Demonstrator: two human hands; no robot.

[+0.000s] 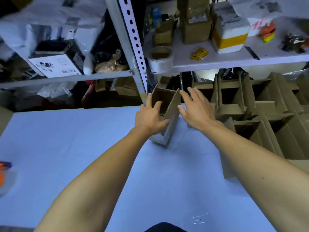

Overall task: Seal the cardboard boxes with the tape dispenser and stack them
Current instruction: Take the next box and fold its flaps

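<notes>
Cardboard box (168, 113) stands between left hand (150, 117) and right hand (195, 109).

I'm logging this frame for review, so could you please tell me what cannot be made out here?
Head view only:
- Inside of the cardboard box: hidden by its raised flaps and the left hand.
- Right hand: whether it touches the box is unclear.
- Orange and blue object: cut off by the left edge, blurred.
- Yellow stickers on the shelf: print too small.
</notes>
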